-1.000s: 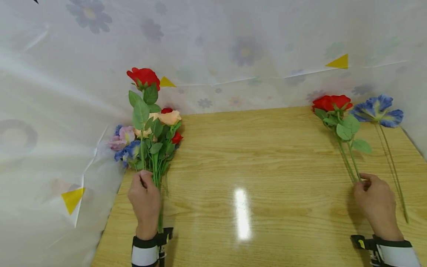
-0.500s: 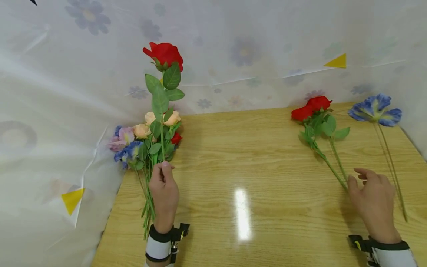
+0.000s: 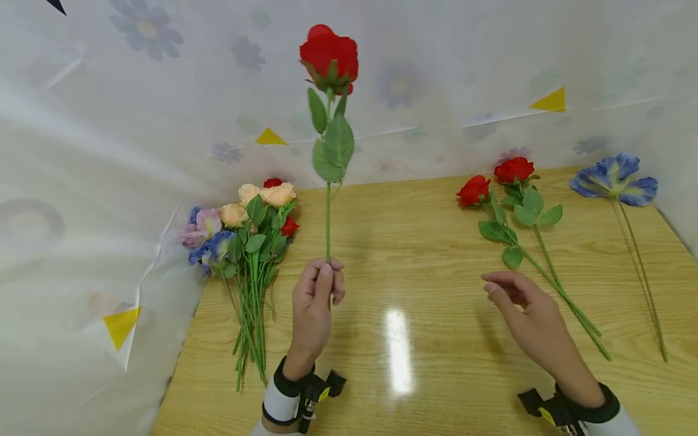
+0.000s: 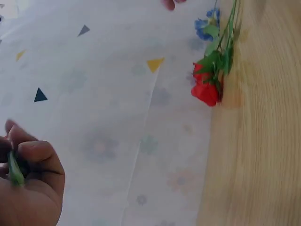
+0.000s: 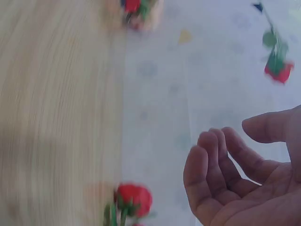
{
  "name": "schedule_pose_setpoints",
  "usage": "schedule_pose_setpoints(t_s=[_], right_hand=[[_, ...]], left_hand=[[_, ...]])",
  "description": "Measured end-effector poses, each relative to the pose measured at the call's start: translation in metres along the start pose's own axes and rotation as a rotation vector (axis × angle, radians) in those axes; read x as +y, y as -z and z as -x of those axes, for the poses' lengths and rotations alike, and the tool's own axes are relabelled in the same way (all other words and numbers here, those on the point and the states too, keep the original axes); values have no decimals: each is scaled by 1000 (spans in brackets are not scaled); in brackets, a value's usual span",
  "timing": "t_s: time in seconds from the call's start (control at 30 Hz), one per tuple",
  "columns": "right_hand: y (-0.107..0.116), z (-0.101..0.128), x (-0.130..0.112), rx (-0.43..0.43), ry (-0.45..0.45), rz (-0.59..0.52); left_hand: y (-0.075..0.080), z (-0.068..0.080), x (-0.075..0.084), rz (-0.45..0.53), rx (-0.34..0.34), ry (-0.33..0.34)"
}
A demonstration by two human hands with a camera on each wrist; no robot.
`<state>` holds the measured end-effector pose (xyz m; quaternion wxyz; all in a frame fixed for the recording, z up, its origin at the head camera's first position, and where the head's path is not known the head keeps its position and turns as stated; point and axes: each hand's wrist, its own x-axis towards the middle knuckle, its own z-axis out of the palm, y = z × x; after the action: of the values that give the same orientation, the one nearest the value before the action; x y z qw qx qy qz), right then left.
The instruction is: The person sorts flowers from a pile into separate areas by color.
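1. The left hand (image 3: 315, 298) pinches the stem of a red rose (image 3: 329, 57) and holds it upright above the table (image 3: 414, 254).
2. The right hand (image 3: 523, 309) holds nothing; its fingers are apart and relaxed, beside two red roses (image 3: 493, 181).

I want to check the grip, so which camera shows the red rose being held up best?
The head view: the whole red rose stands upright, pinched by the left hand. The left wrist view shows only stem between fingers; the right wrist view shows it small and blurred.
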<state>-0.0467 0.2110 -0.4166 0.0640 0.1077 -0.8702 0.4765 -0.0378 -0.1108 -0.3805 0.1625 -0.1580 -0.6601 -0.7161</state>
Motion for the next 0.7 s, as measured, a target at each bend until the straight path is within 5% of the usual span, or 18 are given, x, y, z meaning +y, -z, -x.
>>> schedule_pose_setpoints(t_s=[0.2,0.4,0.7], right_hand=[[-36,1,-31,-229,21,-277],[-64,4,-49,-447,103,-576],[-76,10,-60,-461,147,-769]], left_hand=[[-25,4,-2,31,-188,64],[-46,6,7,16,-269,113],[-60,4,22,-76,-309,115]])
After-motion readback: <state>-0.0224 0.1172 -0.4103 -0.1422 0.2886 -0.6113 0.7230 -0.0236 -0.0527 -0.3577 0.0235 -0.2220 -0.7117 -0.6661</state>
